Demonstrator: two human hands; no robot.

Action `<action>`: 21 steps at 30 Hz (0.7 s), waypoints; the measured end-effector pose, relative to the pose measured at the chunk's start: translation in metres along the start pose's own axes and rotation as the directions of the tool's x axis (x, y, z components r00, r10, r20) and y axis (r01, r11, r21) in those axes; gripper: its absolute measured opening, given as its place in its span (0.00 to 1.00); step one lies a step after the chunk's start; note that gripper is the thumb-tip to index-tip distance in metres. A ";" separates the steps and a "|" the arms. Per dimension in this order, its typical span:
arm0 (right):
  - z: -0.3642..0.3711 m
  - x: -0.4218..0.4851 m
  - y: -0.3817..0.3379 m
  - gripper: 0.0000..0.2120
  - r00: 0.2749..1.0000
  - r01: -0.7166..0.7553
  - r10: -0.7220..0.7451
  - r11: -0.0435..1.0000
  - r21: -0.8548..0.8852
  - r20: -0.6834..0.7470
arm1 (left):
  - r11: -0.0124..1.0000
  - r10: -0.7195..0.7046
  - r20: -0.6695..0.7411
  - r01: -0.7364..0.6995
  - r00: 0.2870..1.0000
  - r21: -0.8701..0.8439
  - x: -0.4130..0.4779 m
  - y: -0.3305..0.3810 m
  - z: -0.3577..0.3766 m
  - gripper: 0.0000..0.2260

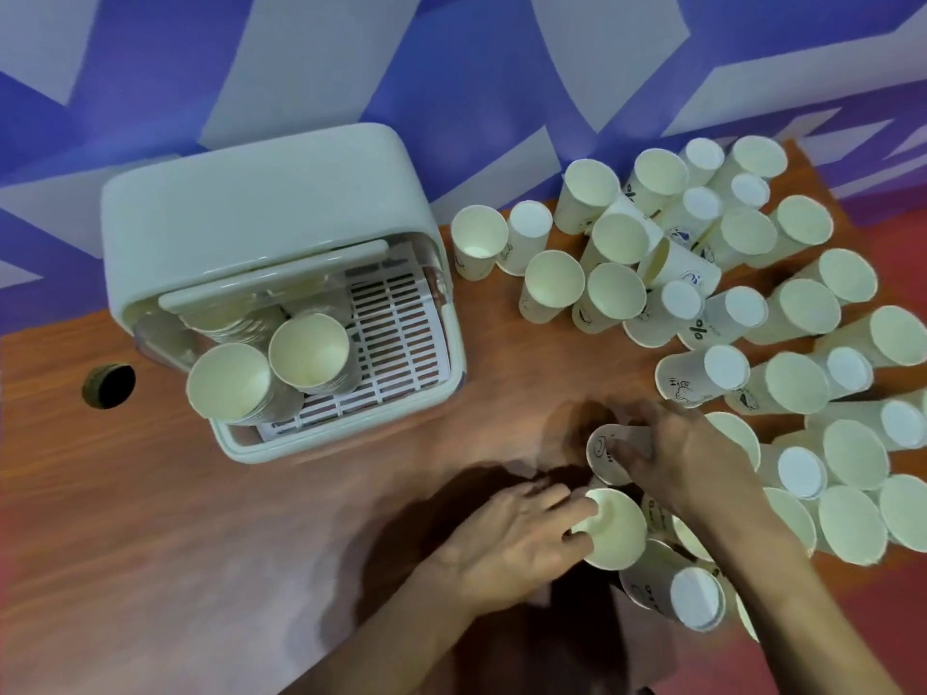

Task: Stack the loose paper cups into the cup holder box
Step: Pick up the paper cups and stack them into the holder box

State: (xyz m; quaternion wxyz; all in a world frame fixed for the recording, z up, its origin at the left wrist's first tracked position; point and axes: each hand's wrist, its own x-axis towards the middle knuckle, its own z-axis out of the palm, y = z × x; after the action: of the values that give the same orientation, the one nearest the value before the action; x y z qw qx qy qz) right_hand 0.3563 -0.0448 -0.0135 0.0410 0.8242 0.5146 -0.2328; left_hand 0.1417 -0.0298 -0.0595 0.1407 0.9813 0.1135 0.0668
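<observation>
two bare hands lay nearest the camera, right of and nearer than the cup holder box (281,228). the left hand (516,536) had its fingers loosely bent round the rim of an open-mouthed cup (619,531), and the right hand (689,456) had its fingers curled round a printed cup (604,451) that lay tipped on its side just beyond

the printed cup bore black marks too blurred to read. among the loose cups (802,313) spread to the right of the box, one showed a mark like a percent sign (695,329); other prints looked like small drawings, and their wording could not be made out

everything stood on a reddish-brown wooden table (150,519), which had a round dark hole (109,386) left of the box. a wall (451,57) painted in blue and pale grey angular shapes rose behind the box, and a red floor (863,649) showed past the table's right edge

there was one box, pale, with its lid raised, holding two plain stacks of cups (228,383) on a white slotted tray (396,333), with what might have been a third stack behind them. the loose cups numbered well over thirty, some upright, some upside down, too overlapped for an exact count
</observation>
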 end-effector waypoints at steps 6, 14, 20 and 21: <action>0.003 0.005 -0.012 0.20 0.999 -0.009 0.010 1.000 -0.013 0.048 | 0.989 -0.147 -0.061 0.145 0.987 -0.035 -0.016 -0.005 0.008 0.05; 0.045 -0.021 -0.078 0.25 0.991 0.130 -0.107 0.842 0.523 -0.075 | 0.886 -0.460 -0.167 0.463 0.872 -0.019 -0.115 -0.027 -0.030 0.05; 0.058 -0.021 -0.097 0.45 0.924 0.298 -0.324 0.943 0.148 0.204 | 0.802 -0.589 -0.145 0.597 0.795 0.014 -0.164 -0.038 -0.018 0.02; 0.054 -0.020 -0.103 0.40 0.903 0.361 -0.373 0.928 0.094 0.214 | 0.801 -0.588 -0.153 0.598 0.794 0.020 -0.164 -0.040 -0.017 0.02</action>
State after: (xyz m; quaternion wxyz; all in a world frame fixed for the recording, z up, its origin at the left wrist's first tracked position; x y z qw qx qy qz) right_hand 0.2415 -0.0297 -0.0359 0.0336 0.6811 0.6462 -0.3426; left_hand -0.0273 -0.0274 -0.0715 0.1130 0.8933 0.4269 0.0836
